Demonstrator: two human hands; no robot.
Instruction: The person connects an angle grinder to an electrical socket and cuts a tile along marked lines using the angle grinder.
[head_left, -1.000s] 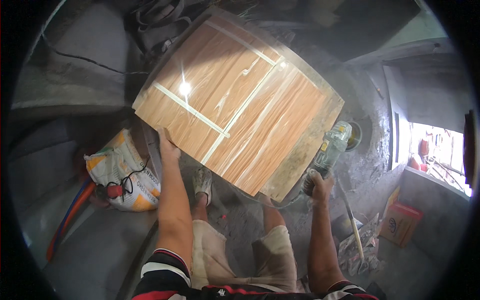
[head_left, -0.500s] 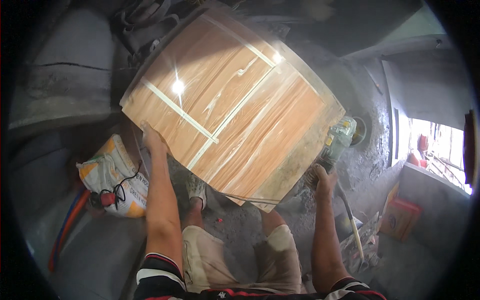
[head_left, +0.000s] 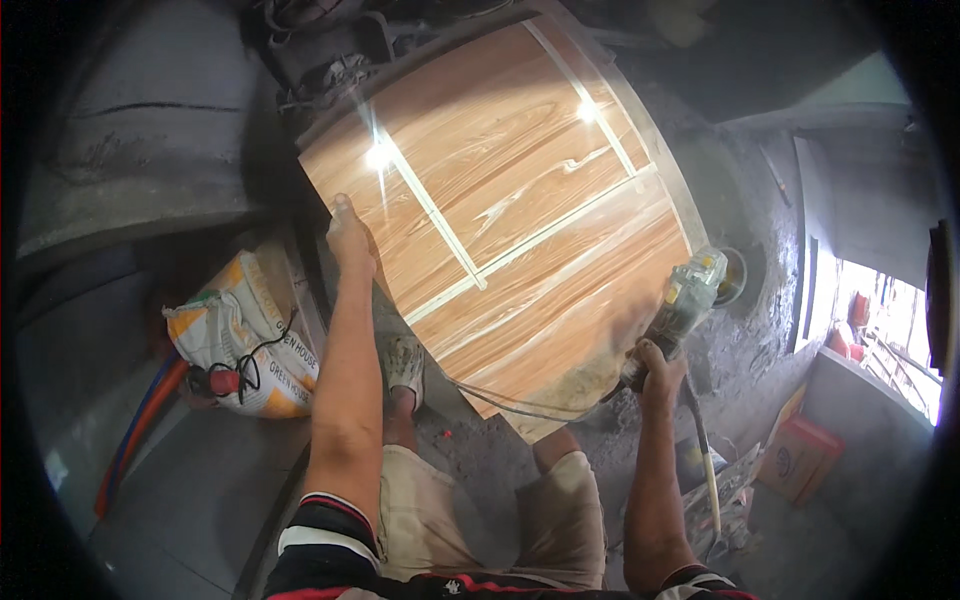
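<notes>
A large wood-grain panel (head_left: 560, 260) with pale strips across it lies tilted in front of me. My left hand (head_left: 350, 238) is closed on its left edge, thumb on the upper face; the other fingers are mostly hidden beneath. At the panel's lower right edge, my right hand (head_left: 656, 372) wraps round the rear of an angle grinder (head_left: 688, 290). The grinder's round disc end (head_left: 733, 278) points away from me, just beyond the panel's right edge. I cannot tell whether the disc is spinning. A dark cord (head_left: 530, 412) runs along the panel's near edge.
White-and-yellow sacks (head_left: 262, 350) with a red plug and black cable stand at left, beside an orange hose (head_left: 135, 440). A pale-handled tool (head_left: 711, 490) and a reddish carton (head_left: 800, 458) are at right. Dusty floor surrounds my feet.
The panel has turned clockwise, its left corner going away from me and rightward with my left hand. The grinder and my right hand have shifted slightly to the right.
</notes>
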